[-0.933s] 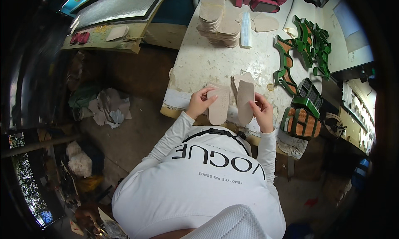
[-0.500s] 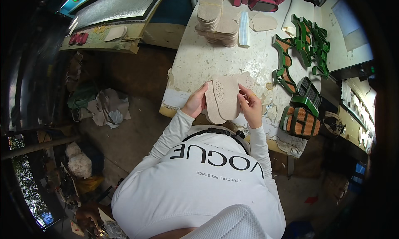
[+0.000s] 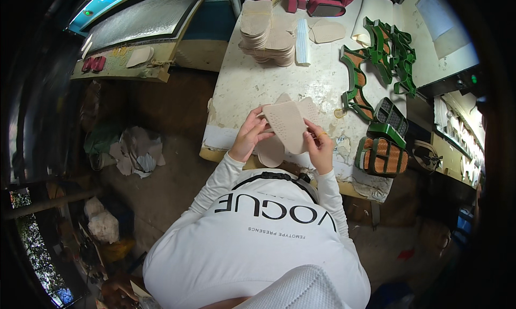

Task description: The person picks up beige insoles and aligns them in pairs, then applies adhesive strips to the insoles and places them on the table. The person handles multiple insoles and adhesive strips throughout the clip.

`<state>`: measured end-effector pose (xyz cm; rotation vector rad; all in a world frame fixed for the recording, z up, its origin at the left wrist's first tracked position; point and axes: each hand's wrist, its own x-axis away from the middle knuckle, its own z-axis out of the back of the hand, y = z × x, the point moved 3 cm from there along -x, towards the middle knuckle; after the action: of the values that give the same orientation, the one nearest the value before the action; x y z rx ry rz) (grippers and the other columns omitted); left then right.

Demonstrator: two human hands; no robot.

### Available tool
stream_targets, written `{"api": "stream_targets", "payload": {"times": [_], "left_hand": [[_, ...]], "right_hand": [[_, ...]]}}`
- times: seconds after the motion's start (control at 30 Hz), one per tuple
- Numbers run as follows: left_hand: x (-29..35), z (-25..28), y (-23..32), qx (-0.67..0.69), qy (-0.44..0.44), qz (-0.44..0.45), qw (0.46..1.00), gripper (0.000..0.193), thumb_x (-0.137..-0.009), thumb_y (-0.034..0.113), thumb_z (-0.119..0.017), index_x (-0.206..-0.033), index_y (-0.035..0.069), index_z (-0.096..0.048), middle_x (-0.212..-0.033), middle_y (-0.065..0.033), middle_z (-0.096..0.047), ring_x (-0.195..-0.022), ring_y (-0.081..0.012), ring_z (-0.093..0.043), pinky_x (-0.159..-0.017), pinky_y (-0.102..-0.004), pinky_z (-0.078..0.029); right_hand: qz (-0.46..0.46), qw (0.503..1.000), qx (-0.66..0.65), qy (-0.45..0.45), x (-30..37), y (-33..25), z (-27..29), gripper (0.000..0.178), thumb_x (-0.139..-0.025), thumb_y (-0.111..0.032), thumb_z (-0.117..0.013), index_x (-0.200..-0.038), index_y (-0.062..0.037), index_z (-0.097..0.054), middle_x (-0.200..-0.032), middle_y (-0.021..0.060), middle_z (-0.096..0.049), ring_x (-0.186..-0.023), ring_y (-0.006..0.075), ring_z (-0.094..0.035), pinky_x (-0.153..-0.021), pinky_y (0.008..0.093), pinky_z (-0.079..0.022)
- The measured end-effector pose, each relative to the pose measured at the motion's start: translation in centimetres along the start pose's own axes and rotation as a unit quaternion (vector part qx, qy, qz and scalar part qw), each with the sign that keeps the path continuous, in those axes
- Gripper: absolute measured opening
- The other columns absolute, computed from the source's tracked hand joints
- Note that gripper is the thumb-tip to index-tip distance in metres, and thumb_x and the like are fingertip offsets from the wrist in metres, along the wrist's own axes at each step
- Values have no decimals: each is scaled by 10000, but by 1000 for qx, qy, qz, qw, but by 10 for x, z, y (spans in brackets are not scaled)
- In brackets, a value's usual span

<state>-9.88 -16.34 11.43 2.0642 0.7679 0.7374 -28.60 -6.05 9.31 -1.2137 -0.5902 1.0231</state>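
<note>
A beige perforated insole (image 3: pixel 286 127) is held tilted over the table's near edge. My left hand (image 3: pixel 251 135) has its thumb and fingers closed on the insole's left edge. On the opposite edge, my right hand (image 3: pixel 320 149) pinches it with thumb and fingertips. Lower down, a second insole (image 3: pixel 270 153) hangs partly behind the first, near my left fingers; its upper part is hidden. Another perforated insole (image 3: pixel 310 109) shows behind, on the tabletop. Stacks of similar insoles (image 3: pixel 267 43) stand farther back, one seemingly tied with a band.
Green sandal uppers with brown footbeds (image 3: pixel 359 83) lie along the right of the white worn table (image 3: pixel 231 88). Finished-looking green sandals (image 3: pixel 382 156) sit at its near right corner. Dark red sandals (image 3: pixel 326 7), loose insoles (image 3: pixel 328 31) and a blue face mask (image 3: pixel 303 43) are at the back.
The upper insole has turned and tilted rightward, away from the one beneath, which now shows lower down. My left fingers have spread along its edge. The whole view has shifted slightly.
</note>
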Motion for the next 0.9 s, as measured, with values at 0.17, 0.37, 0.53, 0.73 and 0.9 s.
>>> {"api": "stream_targets", "payload": {"times": [0.17,0.37,0.53,0.73,0.9], "left_hand": [[-7,30,-15,-192,84,-5,978,344,-954,194,-488,-1277,87,-431,-1161,-80,-561,-983,-137,-564,-817,-265,-463],[-4,73,-42,-417,181,-82,887,255,-897,183,-590,-1091,40,-505,-879,-58,-609,-709,-128,-593,-624,-268,-483],[-3,87,-59,-374,158,24,913,196,-925,209,-566,-952,16,-549,-745,-31,-598,-634,-88,-568,-596,-230,-475],[0,64,-51,-186,79,31,979,255,-955,270,-533,-996,21,-573,-829,-23,-603,-653,-82,-568,-624,-211,-490],[1,62,-59,-219,107,85,966,257,-953,269,-535,-1015,24,-578,-832,-9,-614,-654,-61,-579,-570,-194,-485]], "right_hand": [[-113,977,165,77,-6,63,23,323,-862,-73,-599,-1184,-70,-627,-828,85,-655,-667,116,-573,-604,243,-462],[96,955,252,122,-6,32,10,357,-821,-66,-619,-1174,-24,-598,-794,132,-604,-633,253,-592,-607,346,-484],[-2,988,73,-135,1,6,-60,430,-823,-113,-659,-1228,-15,-554,-859,130,-551,-628,186,-577,-573,289,-479],[54,967,174,-180,-1,-1,-91,858,-727,-398,-740,-1385,4,-363,-936,224,-581,-725,304,-618,-626,374,-509],[-1,967,81,-243,-6,16,-78,633,-763,-264,-714,-1312,-40,-493,-775,95,-621,-641,186,-612,-583,293,-492]]}}
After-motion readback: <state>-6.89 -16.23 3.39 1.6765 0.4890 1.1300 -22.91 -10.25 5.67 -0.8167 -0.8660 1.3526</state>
